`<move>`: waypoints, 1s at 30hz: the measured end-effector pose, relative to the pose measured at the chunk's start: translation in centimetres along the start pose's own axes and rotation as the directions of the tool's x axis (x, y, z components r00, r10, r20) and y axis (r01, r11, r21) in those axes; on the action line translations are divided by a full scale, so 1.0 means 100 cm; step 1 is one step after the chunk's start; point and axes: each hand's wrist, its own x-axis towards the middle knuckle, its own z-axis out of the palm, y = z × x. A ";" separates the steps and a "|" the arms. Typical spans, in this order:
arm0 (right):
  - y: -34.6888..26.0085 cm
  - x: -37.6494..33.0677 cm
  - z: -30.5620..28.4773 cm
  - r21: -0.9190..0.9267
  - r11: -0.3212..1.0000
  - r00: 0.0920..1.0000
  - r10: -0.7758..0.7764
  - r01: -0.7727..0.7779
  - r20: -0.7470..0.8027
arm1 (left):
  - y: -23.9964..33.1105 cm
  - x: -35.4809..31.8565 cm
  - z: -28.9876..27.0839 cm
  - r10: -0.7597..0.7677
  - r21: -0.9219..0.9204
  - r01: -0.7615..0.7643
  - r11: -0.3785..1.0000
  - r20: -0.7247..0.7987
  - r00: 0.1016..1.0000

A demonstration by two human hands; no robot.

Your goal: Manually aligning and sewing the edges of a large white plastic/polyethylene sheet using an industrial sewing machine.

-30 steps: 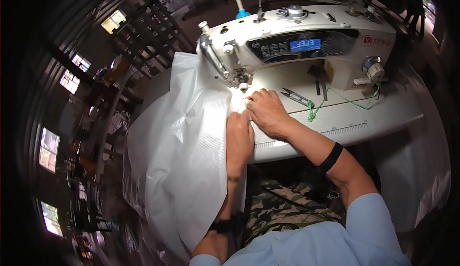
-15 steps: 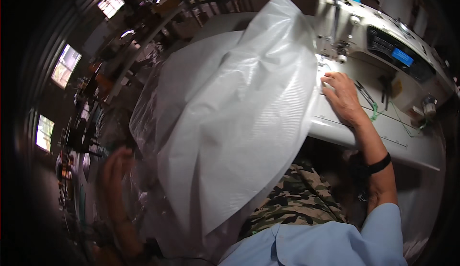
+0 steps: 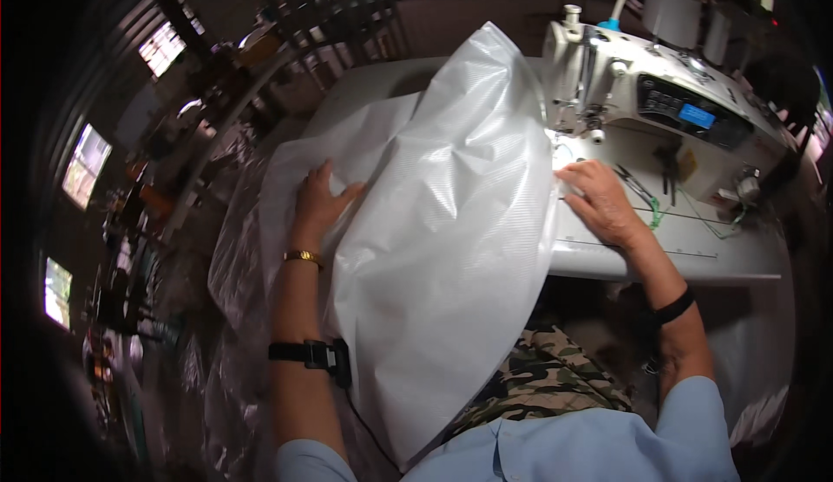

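A large white ribbed plastic sheet (image 3: 451, 222), folded and creased, drapes over the sewing table and down over my lap. Its right edge runs up to the needle area of a white sewing machine (image 3: 568, 65). My right hand (image 3: 603, 203) is on the machine bed just in front of the needle, thumb and fingertips closed at that edge. The exact pinch is partly hidden. On the left part of the sheet rests my left hand (image 3: 323, 200), thumb and fingers spread, holding nothing.
Thread snips (image 3: 638, 187) with green thread lie right of my right hand. The machine head with its lit blue display (image 3: 697, 116) stands beyond. Clear plastic film (image 3: 234, 248) hangs at the left. A slatted chair back (image 3: 334, 13) is behind the table.
My left hand has come in from the lower left, off the sheet, and now lies on it. The right hand stays by the needle, its fingers drawn to the sheet's edge. The view has shifted.
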 end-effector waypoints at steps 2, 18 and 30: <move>-0.005 0.002 0.002 -0.001 0.999 0.998 -0.054 0.054 -0.020 | 0.018 0.002 0.012 0.033 0.338 -0.093 0.937 0.181 0.983; 0.006 0.009 0.019 -0.034 0.999 0.969 -0.004 -0.004 -0.248 | -0.093 -0.095 -0.219 -0.015 0.451 0.299 0.841 -0.533 0.846; -0.057 -0.048 0.007 0.049 0.996 0.951 -0.056 0.074 -0.303 | 0.110 -0.064 -0.179 0.269 0.129 -0.241 0.962 -0.285 0.920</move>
